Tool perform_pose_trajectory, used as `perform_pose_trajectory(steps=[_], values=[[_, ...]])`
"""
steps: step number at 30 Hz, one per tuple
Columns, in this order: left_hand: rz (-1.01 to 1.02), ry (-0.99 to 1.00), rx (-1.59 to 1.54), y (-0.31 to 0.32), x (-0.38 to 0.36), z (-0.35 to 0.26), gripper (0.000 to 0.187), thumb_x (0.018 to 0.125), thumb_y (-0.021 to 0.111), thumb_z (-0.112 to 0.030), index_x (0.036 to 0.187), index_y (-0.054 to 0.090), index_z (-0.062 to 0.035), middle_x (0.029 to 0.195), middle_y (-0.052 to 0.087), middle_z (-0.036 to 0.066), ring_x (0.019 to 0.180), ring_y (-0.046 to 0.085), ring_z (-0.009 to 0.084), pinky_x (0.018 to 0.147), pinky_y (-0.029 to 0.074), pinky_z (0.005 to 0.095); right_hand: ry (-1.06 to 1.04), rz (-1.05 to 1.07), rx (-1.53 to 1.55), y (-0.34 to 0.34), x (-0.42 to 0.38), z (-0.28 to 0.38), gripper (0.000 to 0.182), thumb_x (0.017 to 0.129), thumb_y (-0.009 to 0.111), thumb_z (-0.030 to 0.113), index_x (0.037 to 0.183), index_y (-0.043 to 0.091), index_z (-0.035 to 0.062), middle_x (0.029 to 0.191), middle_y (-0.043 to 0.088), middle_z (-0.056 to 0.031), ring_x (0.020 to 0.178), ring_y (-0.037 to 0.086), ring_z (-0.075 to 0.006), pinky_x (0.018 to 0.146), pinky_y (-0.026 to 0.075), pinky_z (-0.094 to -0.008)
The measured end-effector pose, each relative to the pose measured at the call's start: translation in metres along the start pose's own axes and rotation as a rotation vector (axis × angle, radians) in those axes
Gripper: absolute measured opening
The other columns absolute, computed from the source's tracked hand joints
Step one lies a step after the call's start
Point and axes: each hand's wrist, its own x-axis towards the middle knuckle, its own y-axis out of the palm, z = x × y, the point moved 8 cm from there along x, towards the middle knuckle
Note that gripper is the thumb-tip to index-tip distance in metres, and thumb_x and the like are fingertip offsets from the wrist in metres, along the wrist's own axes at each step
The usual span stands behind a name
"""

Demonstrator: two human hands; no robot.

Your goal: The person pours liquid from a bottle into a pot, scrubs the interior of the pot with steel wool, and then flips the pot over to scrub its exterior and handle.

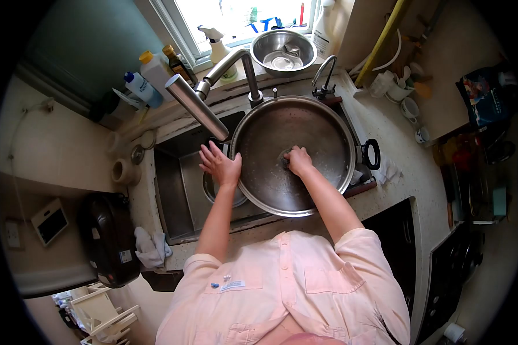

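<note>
A large round steel pan [293,190] with black side handles rests over the sink, its wide inside facing up. Low in the middle of the pan, my right hand [299,161] has its fingers closed on a small grey scouring pad [284,158], pressed to the metal and mostly covered by the fingers. My left hand [220,167] is open at the pan's left rim, fingers spread, its thumb side by the edge. Above that hand hangs the thick steel head of the faucet [197,107]. A round metal vessel [210,187] shows partly in the basin beneath my left wrist.
The sink basin [172,195] lies left of the pan. A steel bowl [283,68] stands on the window sill, with bottles [143,89] to its left. A thin second tap [324,86] rises behind the pan. Cups [409,108] and a cloth [388,171] are on the right counter.
</note>
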Motion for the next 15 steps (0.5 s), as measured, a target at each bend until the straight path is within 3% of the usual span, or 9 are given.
perform_pose_trajectory(steps=[2, 5, 8, 11, 15], values=[[0.105, -0.019, 0.098, 0.003, 0.007, -0.006, 0.086, 0.065, 0.069, -0.041, 0.135, 0.028, -0.0107, 0.143, 0.019, 0.019, 0.133, 0.014, 0.0358, 0.1, 0.014, 0.063, -0.007, 0.006, -0.007, 0.0, 0.0, 0.001, 0.033, 0.069, 0.071, 0.014, 0.101, 0.065, 0.0134, 0.108, 0.051, -0.0101, 0.105, 0.047, -0.0325, 0.09, 0.043, -0.0396], [0.181, -0.028, 0.151, 0.001, 0.009, -0.015, 0.076, 0.067, 0.069, -0.035, 0.131, 0.037, -0.0093, 0.141, 0.021, 0.02, 0.132, 0.016, 0.0357, 0.102, 0.016, 0.0595, -0.023, 0.015, -0.013, -0.004, -0.003, 0.003, 0.033, 0.069, 0.071, 0.014, 0.101, 0.065, 0.0133, 0.108, 0.051, -0.0101, 0.105, 0.047, -0.0328, 0.09, 0.043, -0.0396], [0.047, 0.232, 0.087, 0.004, 0.008, -0.027, 0.059, 0.069, 0.068, -0.027, 0.121, 0.049, -0.0074, 0.132, 0.034, 0.018, 0.125, 0.028, 0.0347, 0.1, 0.024, 0.0532, -0.028, 0.025, -0.006, -0.008, -0.005, 0.006, 0.033, 0.069, 0.071, 0.013, 0.102, 0.065, 0.013, 0.107, 0.051, -0.0102, 0.105, 0.047, -0.0328, 0.089, 0.043, -0.0396], [0.2, 0.224, -0.069, 0.018, 0.013, -0.024, 0.045, 0.069, 0.068, -0.02, 0.11, 0.056, -0.0065, 0.121, 0.044, 0.013, 0.114, 0.038, 0.0323, 0.096, 0.03, 0.0471, -0.024, 0.028, 0.011, -0.008, -0.005, 0.006, 0.034, 0.068, 0.072, 0.013, 0.102, 0.065, 0.0131, 0.107, 0.051, -0.0101, 0.105, 0.047, -0.0327, 0.089, 0.043, -0.0397], [0.106, 0.311, 0.008, 0.018, 0.012, -0.028, 0.041, 0.069, 0.068, -0.019, 0.106, 0.056, -0.0064, 0.114, 0.048, 0.009, 0.107, 0.041, 0.0297, 0.092, 0.032, 0.0453, -0.045, 0.037, -0.009, -0.011, -0.006, 0.009, 0.035, 0.067, 0.073, 0.013, 0.101, 0.065, 0.0136, 0.107, 0.051, -0.01, 0.104, 0.047, -0.0327, 0.089, 0.043, -0.0396]])
